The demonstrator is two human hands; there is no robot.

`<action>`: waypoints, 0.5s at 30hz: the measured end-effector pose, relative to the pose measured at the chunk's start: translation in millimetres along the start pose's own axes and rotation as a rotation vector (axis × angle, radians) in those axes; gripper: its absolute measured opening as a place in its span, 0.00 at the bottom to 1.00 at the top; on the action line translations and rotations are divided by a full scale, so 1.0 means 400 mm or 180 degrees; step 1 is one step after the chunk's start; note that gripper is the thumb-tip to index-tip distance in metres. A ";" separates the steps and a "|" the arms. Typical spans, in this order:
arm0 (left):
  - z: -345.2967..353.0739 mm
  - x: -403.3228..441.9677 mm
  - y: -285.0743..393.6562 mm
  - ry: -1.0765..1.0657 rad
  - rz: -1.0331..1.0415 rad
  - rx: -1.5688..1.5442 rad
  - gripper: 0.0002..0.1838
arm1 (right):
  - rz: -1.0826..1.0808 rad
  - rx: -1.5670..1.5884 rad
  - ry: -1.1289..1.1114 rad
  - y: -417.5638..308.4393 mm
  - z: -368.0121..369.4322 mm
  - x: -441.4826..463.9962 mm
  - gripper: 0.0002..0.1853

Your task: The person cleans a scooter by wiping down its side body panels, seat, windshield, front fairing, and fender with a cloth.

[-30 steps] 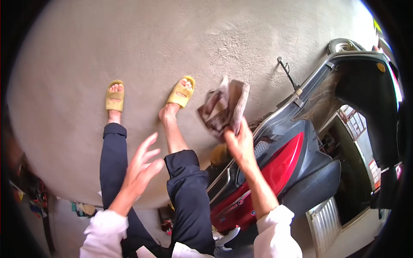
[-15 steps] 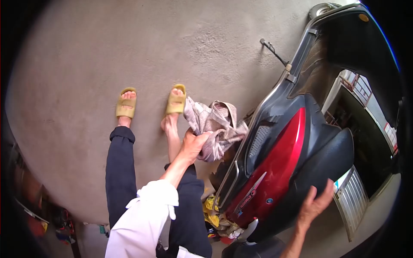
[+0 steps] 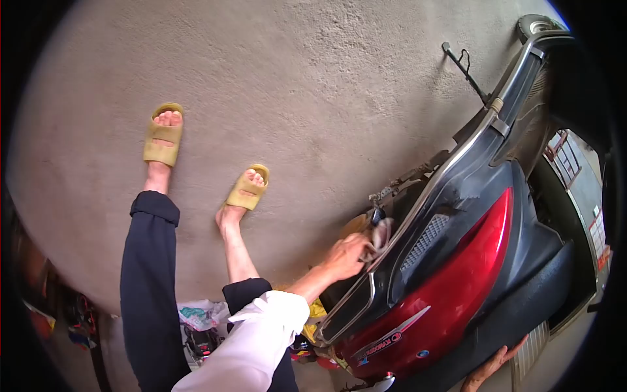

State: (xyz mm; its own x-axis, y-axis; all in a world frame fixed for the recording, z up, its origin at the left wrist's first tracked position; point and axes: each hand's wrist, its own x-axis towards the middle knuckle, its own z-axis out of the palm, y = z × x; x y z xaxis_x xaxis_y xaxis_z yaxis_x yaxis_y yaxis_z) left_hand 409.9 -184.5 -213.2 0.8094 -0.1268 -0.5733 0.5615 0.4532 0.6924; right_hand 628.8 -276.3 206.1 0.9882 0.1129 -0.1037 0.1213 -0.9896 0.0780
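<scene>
My left hand is closed around a crumpled patterned cloth, mostly hidden by the fingers and slightly blurred. It presses the cloth against the metal side rail of a red and black motor scooter, low on the scooter's flank. My right hand lies along the edge of the black seat at the lower right, its fingers stretched out and holding nothing. Part of that hand is cut off by the frame's bottom.
My feet in yellow-green slides stand on the rough concrete floor. A kickstand sticks out from the scooter near its wheel. Behind my legs lie plastic bags and other clutter.
My left hand has carried the cloth rightward and down, from beside my foot to the scooter's side. My right hand has come down from the air onto the seat. My feet have shifted.
</scene>
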 end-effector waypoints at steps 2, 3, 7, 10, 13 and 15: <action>0.061 0.047 -0.016 0.0553 0.0740 0.0049 0.20 | -0.0083 -0.0144 -0.0015 -0.002 0.000 0.005 0.37; 0.058 0.070 -0.023 0.0555 0.0764 0.0062 0.20 | -0.0154 -0.0294 -0.0006 0.002 -0.005 0.007 0.38; 0.047 0.138 -0.038 0.0118 0.0374 0.0527 0.27 | 0.0239 0.0128 -0.0227 -0.089 0.007 -0.004 0.47; 0.061 0.148 -0.076 0.0254 -0.0145 0.0076 0.35 | 0.0128 0.0117 -0.0261 -0.086 0.020 0.008 0.46; 0.084 0.155 -0.076 0.0388 -0.0723 -0.0301 0.34 | 0.0159 -0.0042 -0.0288 -0.079 0.018 0.005 0.46; 0.076 0.148 -0.046 0.0409 -0.0870 -0.0220 0.31 | -0.0034 -0.0175 -0.0173 -0.074 0.028 0.008 0.46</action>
State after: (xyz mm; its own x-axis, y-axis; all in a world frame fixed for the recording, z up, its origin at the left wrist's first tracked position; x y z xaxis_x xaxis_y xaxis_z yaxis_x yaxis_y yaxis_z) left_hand 452.9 -227.2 -246.6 0.5993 -0.1417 -0.7879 0.7387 0.4771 0.4761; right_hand 627.3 -247.6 192.5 0.9805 0.1169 -0.1583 0.1381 -0.9818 0.1307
